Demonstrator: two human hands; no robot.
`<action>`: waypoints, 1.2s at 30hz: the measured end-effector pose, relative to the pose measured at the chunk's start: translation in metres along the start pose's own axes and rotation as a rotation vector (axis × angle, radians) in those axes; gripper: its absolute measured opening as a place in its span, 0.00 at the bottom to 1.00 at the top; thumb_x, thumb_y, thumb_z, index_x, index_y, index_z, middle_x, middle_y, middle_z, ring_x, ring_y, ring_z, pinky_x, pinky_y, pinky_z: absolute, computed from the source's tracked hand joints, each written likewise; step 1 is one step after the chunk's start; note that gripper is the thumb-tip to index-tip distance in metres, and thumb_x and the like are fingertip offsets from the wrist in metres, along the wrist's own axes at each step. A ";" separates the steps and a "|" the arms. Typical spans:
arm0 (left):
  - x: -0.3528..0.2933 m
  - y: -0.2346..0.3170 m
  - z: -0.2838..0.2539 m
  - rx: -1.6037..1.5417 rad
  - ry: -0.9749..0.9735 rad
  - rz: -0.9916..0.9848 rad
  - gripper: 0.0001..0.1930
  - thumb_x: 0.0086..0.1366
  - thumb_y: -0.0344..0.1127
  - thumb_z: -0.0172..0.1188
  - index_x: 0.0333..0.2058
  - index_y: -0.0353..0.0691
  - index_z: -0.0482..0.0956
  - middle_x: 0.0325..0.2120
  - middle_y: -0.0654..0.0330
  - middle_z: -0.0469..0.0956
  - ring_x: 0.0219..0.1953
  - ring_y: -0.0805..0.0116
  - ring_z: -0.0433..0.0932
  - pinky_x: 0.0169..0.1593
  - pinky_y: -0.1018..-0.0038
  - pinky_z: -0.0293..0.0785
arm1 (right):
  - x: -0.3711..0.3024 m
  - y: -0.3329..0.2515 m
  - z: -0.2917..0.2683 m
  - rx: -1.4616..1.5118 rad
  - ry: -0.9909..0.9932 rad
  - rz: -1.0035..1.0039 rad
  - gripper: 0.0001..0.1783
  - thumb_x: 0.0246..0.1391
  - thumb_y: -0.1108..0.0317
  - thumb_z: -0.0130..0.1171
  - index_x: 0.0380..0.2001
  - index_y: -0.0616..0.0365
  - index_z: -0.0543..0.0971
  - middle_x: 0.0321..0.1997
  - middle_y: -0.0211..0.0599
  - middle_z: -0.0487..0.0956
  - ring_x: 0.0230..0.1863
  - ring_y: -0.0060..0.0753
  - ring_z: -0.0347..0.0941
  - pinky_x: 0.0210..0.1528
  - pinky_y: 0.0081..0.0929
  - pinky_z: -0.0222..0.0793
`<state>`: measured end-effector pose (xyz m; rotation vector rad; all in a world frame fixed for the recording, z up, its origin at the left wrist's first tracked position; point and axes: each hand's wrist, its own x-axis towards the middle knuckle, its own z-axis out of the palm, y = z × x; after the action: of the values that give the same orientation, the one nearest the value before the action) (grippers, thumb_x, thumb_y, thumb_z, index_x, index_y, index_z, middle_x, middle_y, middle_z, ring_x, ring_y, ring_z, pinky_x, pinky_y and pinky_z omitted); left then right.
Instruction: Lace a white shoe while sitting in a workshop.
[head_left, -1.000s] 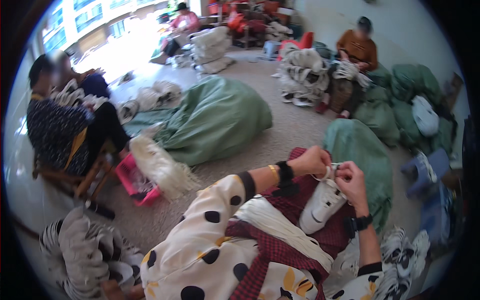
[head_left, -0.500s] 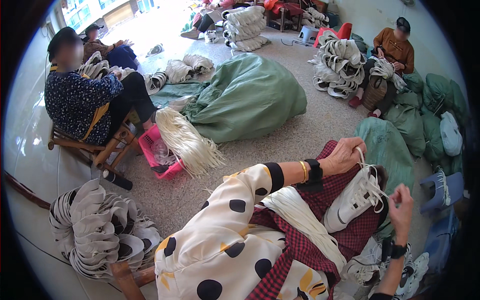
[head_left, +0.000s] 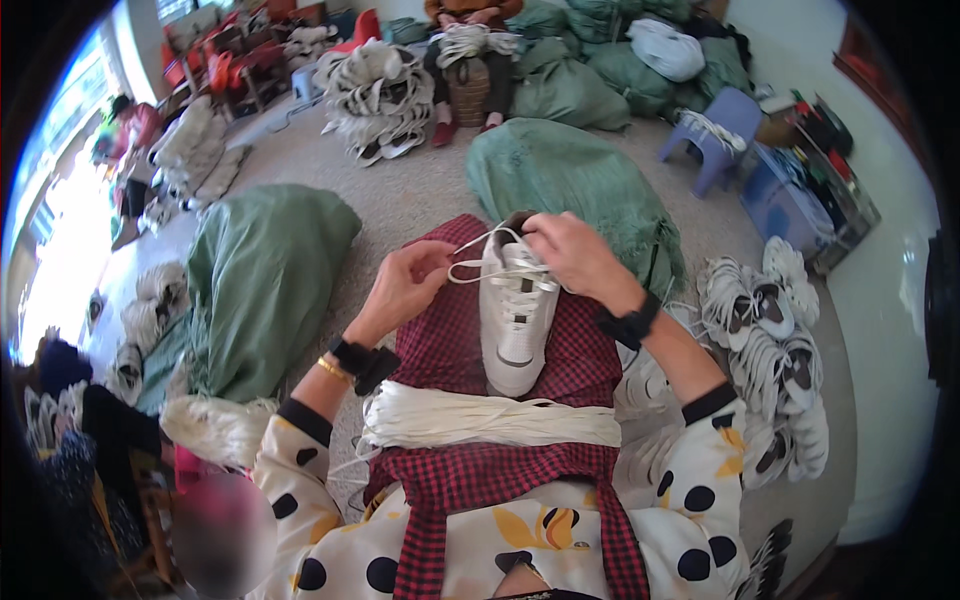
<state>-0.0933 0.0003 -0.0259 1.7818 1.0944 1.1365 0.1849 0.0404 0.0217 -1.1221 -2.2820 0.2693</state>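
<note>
Here's the shoe (head_left: pixel 520 325), white, lying on the apron (head_left: pixel 440 345) over my lap, its toe toward me and its open collar away. My left hand (head_left: pixel 405 283) is out to the left of the shoe, thumb and fingertips together, clamped on the lace (head_left: pixel 520 272); a thin white strand runs from them across to the shoe. And my right hand (head_left: pixel 582 258) is over at the shoe's collar, on the right, fingers curled down and bunched, right by the lace; whether they pinch it, I cannot tell. The lace crosses the tongue in loose loops, one of them poking out to the shoe's left.

Just on my side of the shoe's toe, a bundle (head_left: pixel 490 418) of pale laces stretches crosswise over the apron. Beyond the shoe bulges a green sack (head_left: pixel 580 175); well to its left there's another sack (head_left: pixel 265 285). Off to the shoe's right, shoes (head_left: pixel 765 350) crowd the floor in a heap, and past them, far right of the shoe, stand a stool (head_left: pixel 735 120) and a bin (head_left: pixel 785 195). Farthest beyond the shoe, a person (head_left: pixel 443 80) sits beside a stack (head_left: pixel 375 95) of pale shoe pieces, both hands at lap height.
</note>
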 end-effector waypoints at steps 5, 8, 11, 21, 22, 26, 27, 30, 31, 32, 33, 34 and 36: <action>-0.002 -0.006 0.003 0.125 0.055 0.038 0.12 0.61 0.26 0.60 0.44 0.32 0.81 0.27 0.62 0.81 0.29 0.80 0.76 0.34 0.79 0.73 | -0.007 -0.008 0.021 -0.157 -0.002 -0.029 0.18 0.59 0.54 0.57 0.35 0.61 0.76 0.33 0.45 0.79 0.38 0.51 0.72 0.43 0.41 0.69; 0.008 0.007 0.003 0.162 0.069 -0.016 0.10 0.60 0.27 0.60 0.40 0.30 0.82 0.26 0.56 0.82 0.29 0.75 0.79 0.34 0.76 0.74 | -0.010 -0.012 0.020 -0.095 0.088 -0.081 0.20 0.60 0.52 0.58 0.36 0.62 0.77 0.32 0.40 0.78 0.38 0.38 0.74 0.41 0.36 0.70; 0.029 0.007 0.013 0.170 0.037 0.081 0.08 0.60 0.26 0.57 0.36 0.30 0.82 0.26 0.50 0.82 0.28 0.66 0.81 0.36 0.71 0.76 | -0.014 0.018 0.026 0.256 0.199 0.120 0.18 0.59 0.55 0.62 0.34 0.61 0.80 0.29 0.37 0.80 0.34 0.34 0.75 0.37 0.31 0.70; 0.090 0.004 0.038 0.487 -0.290 0.198 0.24 0.71 0.50 0.50 0.42 0.30 0.81 0.31 0.45 0.82 0.34 0.57 0.83 0.38 0.63 0.78 | -0.047 0.039 -0.012 1.607 0.290 0.533 0.29 0.69 0.42 0.42 0.49 0.57 0.78 0.43 0.33 0.83 0.41 0.27 0.80 0.47 0.26 0.77; 0.097 0.017 0.047 0.406 -0.401 -0.019 0.24 0.71 0.50 0.50 0.44 0.32 0.81 0.32 0.44 0.82 0.34 0.55 0.82 0.40 0.62 0.77 | -0.055 0.046 -0.013 1.637 0.317 0.467 0.29 0.69 0.41 0.42 0.48 0.56 0.78 0.43 0.34 0.83 0.41 0.28 0.80 0.46 0.27 0.78; 0.108 -0.015 0.054 0.461 -0.435 -0.124 0.19 0.67 0.45 0.51 0.50 0.41 0.79 0.39 0.42 0.82 0.40 0.43 0.81 0.40 0.57 0.80 | -0.056 0.041 0.003 1.308 0.444 0.434 0.27 0.69 0.43 0.43 0.48 0.55 0.78 0.43 0.35 0.83 0.40 0.29 0.81 0.45 0.27 0.78; 0.115 -0.034 0.057 0.571 -0.368 0.074 0.18 0.67 0.42 0.51 0.48 0.38 0.79 0.38 0.43 0.82 0.40 0.42 0.81 0.39 0.57 0.80 | -0.052 0.042 0.003 1.427 0.437 0.457 0.27 0.69 0.43 0.43 0.48 0.55 0.78 0.42 0.34 0.83 0.39 0.29 0.80 0.45 0.27 0.78; 0.100 -0.017 0.072 0.729 -0.093 0.125 0.17 0.68 0.42 0.50 0.45 0.35 0.79 0.33 0.39 0.80 0.38 0.41 0.80 0.40 0.55 0.77 | -0.043 0.070 0.004 1.520 0.391 0.273 0.27 0.69 0.43 0.44 0.48 0.55 0.78 0.41 0.33 0.83 0.39 0.28 0.80 0.44 0.26 0.78; 0.095 0.000 0.068 0.728 -0.109 0.124 0.17 0.68 0.42 0.50 0.45 0.35 0.79 0.33 0.39 0.80 0.38 0.41 0.80 0.40 0.55 0.77 | -0.042 0.083 0.004 1.561 0.349 0.185 0.27 0.69 0.43 0.44 0.48 0.55 0.78 0.41 0.33 0.83 0.38 0.28 0.80 0.43 0.25 0.77; 0.093 0.025 0.061 0.754 -0.063 0.070 0.17 0.69 0.42 0.50 0.44 0.34 0.79 0.33 0.39 0.80 0.38 0.39 0.79 0.41 0.54 0.76 | -0.044 0.097 0.005 1.599 0.308 0.098 0.27 0.69 0.43 0.44 0.48 0.55 0.78 0.40 0.33 0.83 0.38 0.27 0.80 0.43 0.25 0.77; 0.093 0.044 0.054 0.780 -0.016 0.015 0.17 0.69 0.41 0.50 0.42 0.33 0.79 0.33 0.39 0.80 0.38 0.38 0.79 0.42 0.53 0.75 | -0.045 0.109 0.006 1.634 0.265 0.010 0.27 0.69 0.43 0.44 0.48 0.55 0.78 0.40 0.32 0.83 0.38 0.27 0.80 0.43 0.24 0.77; 0.090 0.052 0.041 0.694 0.155 0.114 0.16 0.70 0.41 0.50 0.42 0.33 0.79 0.31 0.39 0.80 0.36 0.41 0.80 0.40 0.54 0.75 | -0.046 0.119 0.007 1.668 0.223 -0.085 0.27 0.69 0.43 0.44 0.48 0.55 0.78 0.39 0.32 0.82 0.37 0.26 0.79 0.42 0.24 0.77; 0.091 0.052 -0.006 0.518 0.443 0.145 0.16 0.71 0.41 0.50 0.41 0.32 0.79 0.28 0.44 0.80 0.33 0.50 0.81 0.39 0.58 0.76 | -0.047 0.126 0.011 1.724 0.130 -0.294 0.27 0.69 0.43 0.44 0.48 0.55 0.78 0.39 0.31 0.82 0.36 0.25 0.79 0.41 0.22 0.76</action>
<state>-0.0628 0.0660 0.0496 2.0779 1.6611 1.4801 0.2843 0.0841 -0.0587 0.1256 -1.1962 1.5279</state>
